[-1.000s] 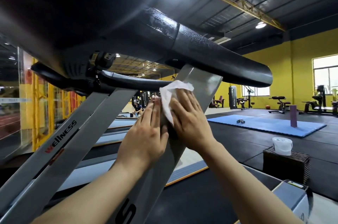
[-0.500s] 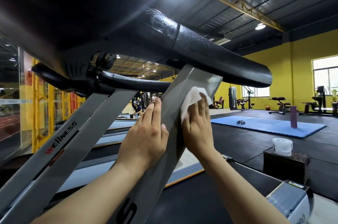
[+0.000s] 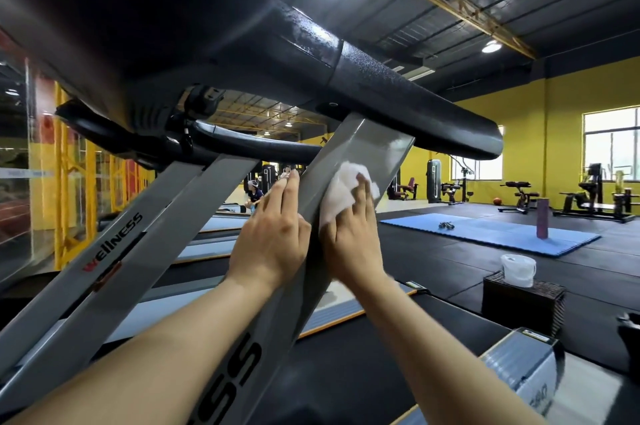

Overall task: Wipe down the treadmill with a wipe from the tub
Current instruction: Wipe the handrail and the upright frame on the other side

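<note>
The treadmill's grey right upright slants up to the black handrail. My right hand presses a crumpled white wipe flat against the upright's right face, fingers straight over the wipe. On the upright's left edge rests my left hand, its fingers extended along the metal. A white wipe tub stands on a dark wicker box to the right, well away from both hands.
A second grey upright marked "wellness" slants at left. The black console underside hangs overhead. A blue mat with dumbbells, weight machines and a crouching person are in the background.
My right hand has slid the wipe from the upright's front edge round onto its right face and slightly upward. The left hand has stayed on the left edge.
</note>
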### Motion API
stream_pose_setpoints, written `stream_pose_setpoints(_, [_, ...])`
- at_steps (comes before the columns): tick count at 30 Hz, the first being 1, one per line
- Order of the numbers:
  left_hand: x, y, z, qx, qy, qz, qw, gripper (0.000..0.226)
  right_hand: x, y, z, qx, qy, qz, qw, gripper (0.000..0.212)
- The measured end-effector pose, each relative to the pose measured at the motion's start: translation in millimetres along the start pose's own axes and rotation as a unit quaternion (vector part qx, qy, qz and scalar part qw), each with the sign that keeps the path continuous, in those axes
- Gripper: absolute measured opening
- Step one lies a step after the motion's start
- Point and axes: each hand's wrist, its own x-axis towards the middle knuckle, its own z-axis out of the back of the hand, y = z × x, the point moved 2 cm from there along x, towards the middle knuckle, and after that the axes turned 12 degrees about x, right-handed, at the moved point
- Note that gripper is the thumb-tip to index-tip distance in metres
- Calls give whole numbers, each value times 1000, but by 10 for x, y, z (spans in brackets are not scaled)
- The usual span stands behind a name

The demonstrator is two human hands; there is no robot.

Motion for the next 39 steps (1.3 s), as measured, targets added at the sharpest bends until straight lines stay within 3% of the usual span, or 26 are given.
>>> stream_pose_setpoints(6, [-973,284,82,109,31,-26,993,70,663,92,109,-108,36,40,993,72])
stream_pose_setpoints(8, [-1168,380,92,135,37,-32,990,70,442,228,62,-103,39,63,992,66])
stream_pose_setpoints(11, [-1172,378,48,154,4,-28,988,70,-285,421,-177,-62,45,185,980,50])
stream_pose_setpoints(14, [-1181,351,13,153,-15,-29,988,69,-583,349,-262,-42,104,238,965,38])
stream_pose_setpoints(16, [-1191,366,7,152,-16,-20,988,66,-399,104,-229,-56,78,166,981,54])
stream_pose_setpoints(18, [-1191,348,13,156,-17,-13,988,66,-141,-174,-123,-36,8,2,999,73])
stream_pose_setpoints(20, [-1195,325,13,161,-19,-14,987,66,-51,-225,-82,35,-51,-101,993,66])
stream_pose_setpoints(23, [-1190,335,10,161,-20,-14,987,66,-316,123,-253,99,-103,-47,989,59])
stream_pose_setpoints(27, [-1195,348,5,152,-19,-18,988,71,-929,333,-595,41,3,60,997,45])
stream_pose_setpoints(29, [-1196,351,5,149,-23,-20,988,71,-896,258,-508,33,17,91,995,50])
stream_pose_setpoints(32, [-1207,349,9,145,-24,-15,989,68,-458,47,-325,47,-51,5,998,63])
stream_pose_setpoints(34, [-1217,344,18,144,-19,-12,989,67,-144,-57,-232,139,-88,-131,978,62])
stream_pose_setpoints(39, [-1210,336,8,137,-15,-9,990,67,-36,37,-246,315,-130,-370,864,49])
